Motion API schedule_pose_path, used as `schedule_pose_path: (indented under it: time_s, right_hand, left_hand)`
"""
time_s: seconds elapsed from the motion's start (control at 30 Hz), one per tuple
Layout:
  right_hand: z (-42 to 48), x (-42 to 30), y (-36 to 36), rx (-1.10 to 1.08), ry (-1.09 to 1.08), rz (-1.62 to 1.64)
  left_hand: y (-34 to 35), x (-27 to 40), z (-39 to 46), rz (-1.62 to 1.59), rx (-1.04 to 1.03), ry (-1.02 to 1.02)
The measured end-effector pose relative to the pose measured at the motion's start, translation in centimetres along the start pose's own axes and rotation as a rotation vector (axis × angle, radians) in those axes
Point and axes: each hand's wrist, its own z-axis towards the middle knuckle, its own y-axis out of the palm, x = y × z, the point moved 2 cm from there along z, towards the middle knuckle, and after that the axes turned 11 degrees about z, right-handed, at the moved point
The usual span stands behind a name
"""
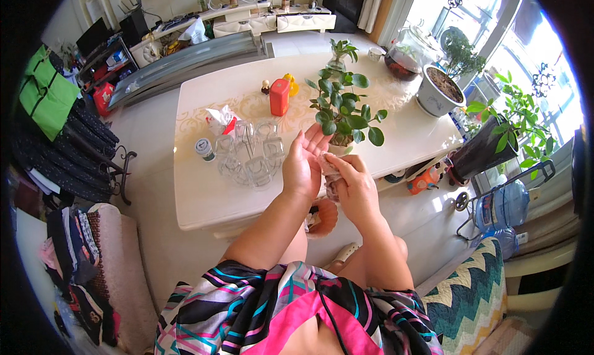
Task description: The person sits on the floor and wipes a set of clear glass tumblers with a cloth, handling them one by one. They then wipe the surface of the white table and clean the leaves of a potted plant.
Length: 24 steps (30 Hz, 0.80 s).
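Observation:
My right hand (357, 188) grips a crumpled, stained tissue or cloth (330, 172) between thumb and fingers. My left hand (306, 162) is beside it, palm up with the fingers extended, and the crumpled piece lies against or close to its edge. Both hands are over the table's near edge. Just beyond them stands a potted plant with round green leaves (345, 104), its pot partly hidden by my hands. To the left, several glass mugs (257, 169) hang on a rack, with a small lidded jar (204, 150) and a tissue pack (222, 118) nearby.
On the cream table (199, 202) stand a red canister (279, 97), a yellow duck figure (292, 83), a glass vase with a plant (336, 62) and a white planter (438, 95). An orange ribbed basket (325, 219) is below the near edge. Water bottles (501, 205) stand at the right.

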Motion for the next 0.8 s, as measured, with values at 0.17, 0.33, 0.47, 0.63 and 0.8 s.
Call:
schedule_pose_path:
  time_s: [0.17, 0.33, 0.47, 0.63, 0.8]
  right_hand:
    - [-1.0, 1.3, -1.3, 0.165, 0.029, 0.068]
    - [0.6, -0.5, -1.4, 0.213, -0.077, 0.050]
    - [4.4, -2.6, -0.4, 0.233, -0.168, -0.030]
    - [8.3, -3.8, 1.6, 0.184, -0.102, -0.152]
    - [7.6, 0.2, 2.6, 0.140, 0.025, -0.315]
  left_hand:
    - [-3.2, -1.0, 0.6, 0.022, 0.210, 0.005]
    - [-1.6, -0.7, 3.7, 0.174, 0.154, 0.068]
    - [-0.7, -1.0, 6.4, 0.237, 0.035, 0.154]
    - [-2.6, -1.9, 6.9, -0.088, -0.160, -0.047]
    - [-1.5, -1.5, 5.8, 0.190, 0.080, 0.018]
